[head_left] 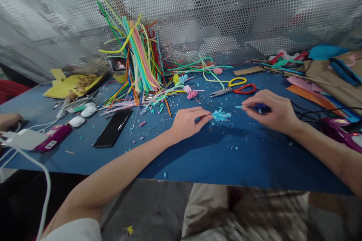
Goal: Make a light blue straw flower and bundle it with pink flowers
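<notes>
Between the thumb and fingers of my left hand (190, 122) is pinched a light blue pipe-cleaner flower (221, 115), its fuzzy pieces fanning out to the right. My right hand (270, 111) pinches a short light blue pipe-cleaner piece (238, 107), its end pointing toward the flower with a gap between them. A dark blue thing (261, 108) shows under the right palm; its kind is hidden. Scissors (232, 88) with one yellow and one red handle loop lie open just beyond my hands. Pink pipe-cleaner blossoms (190, 92) lie to their left.
A tall bundle of colored pipe cleaners (141, 60) stands at the back. Left are a black phone (112, 128), white adapters (85, 115), cables and a purple power strip (53, 138). Another person's hand (10, 121) is at far left. Colored paper (313, 98) and a purple device (343, 131) lie right.
</notes>
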The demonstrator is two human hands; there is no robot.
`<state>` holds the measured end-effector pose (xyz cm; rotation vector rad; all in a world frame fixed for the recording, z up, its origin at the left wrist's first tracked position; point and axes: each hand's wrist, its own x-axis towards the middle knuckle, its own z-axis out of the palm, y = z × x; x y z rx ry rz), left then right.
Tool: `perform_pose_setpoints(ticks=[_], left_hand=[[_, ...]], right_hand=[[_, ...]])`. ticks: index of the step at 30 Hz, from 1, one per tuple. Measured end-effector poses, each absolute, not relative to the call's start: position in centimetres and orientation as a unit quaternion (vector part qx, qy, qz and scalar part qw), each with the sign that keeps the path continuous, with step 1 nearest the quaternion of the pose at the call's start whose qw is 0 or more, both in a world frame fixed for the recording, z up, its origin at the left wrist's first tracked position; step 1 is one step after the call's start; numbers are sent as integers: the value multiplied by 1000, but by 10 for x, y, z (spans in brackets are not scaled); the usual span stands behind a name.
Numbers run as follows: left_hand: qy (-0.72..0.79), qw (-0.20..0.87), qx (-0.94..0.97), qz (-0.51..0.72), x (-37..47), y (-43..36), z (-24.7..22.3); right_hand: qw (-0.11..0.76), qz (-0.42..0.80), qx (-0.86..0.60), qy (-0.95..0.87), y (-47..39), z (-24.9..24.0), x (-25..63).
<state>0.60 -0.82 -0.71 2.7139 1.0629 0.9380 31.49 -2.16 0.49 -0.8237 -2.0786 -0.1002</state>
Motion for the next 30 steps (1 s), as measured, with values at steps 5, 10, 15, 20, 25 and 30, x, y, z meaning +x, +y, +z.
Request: perform_pose_setpoints(ticks=[5, 10, 15, 20, 25, 30], left_hand=[[348, 36, 886, 303, 6, -9, -8], [338, 31, 887, 312, 8, -10, -7], [330, 34, 890, 314, 10, -11, -5], [327, 30, 892, 311, 10, -12, -5], [317, 30, 892, 319, 11, -13, -4], [309, 25, 892, 328, 10, -13, -6]], right_hand=[[450, -53, -324, -830, -27, 5, 308], [476, -56, -298, -826, -34, 6, 300], [485, -56, -285, -825, -39, 6, 292], [500, -34, -281, -818, -36, 1, 288], [474, -37, -281, -834, -37, -1, 287], [463, -56, -279, -839, -40, 1, 285]])
